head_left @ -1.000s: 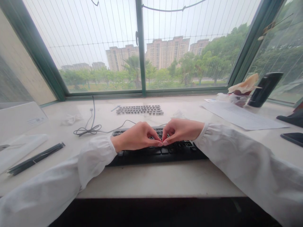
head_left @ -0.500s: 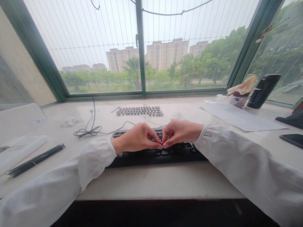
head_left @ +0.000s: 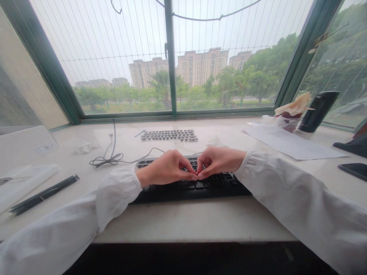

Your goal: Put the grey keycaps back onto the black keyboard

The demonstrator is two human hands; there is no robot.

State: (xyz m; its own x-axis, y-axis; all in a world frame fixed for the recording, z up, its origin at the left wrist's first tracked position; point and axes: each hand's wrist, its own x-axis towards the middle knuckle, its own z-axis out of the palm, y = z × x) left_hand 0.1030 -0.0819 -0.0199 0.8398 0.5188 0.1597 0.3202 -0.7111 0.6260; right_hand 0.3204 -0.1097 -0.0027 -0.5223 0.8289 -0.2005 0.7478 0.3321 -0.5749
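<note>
A black keyboard (head_left: pixel 189 195) lies near the front edge of the white ledge, with both hands over its middle. My left hand (head_left: pixel 168 167) is closed in a pinch, thumb against fingertips. My right hand (head_left: pixel 219 162) pinches the same way, and the fingertips of the two hands meet just above the keys. Whatever sits between them is too small or hidden to make out. Behind the keyboard, rows of loose keycaps (head_left: pixel 169 135) are laid out on the ledge. The hands cover much of the keyboard's middle keys.
A coiled cable (head_left: pixel 107 159) lies left of the keyboard. Farther left are a dark, narrow bundle (head_left: pixel 44 194) and a white box (head_left: pixel 27 143). To the right lie a printed sheet (head_left: pixel 295 143), a black bottle (head_left: pixel 319 111) and a phone (head_left: pixel 355 170). Windows rise behind the ledge.
Almost nothing differs. Both hands stay pinched together at the same spot over the keyboard, and the whole view has shifted very slightly.
</note>
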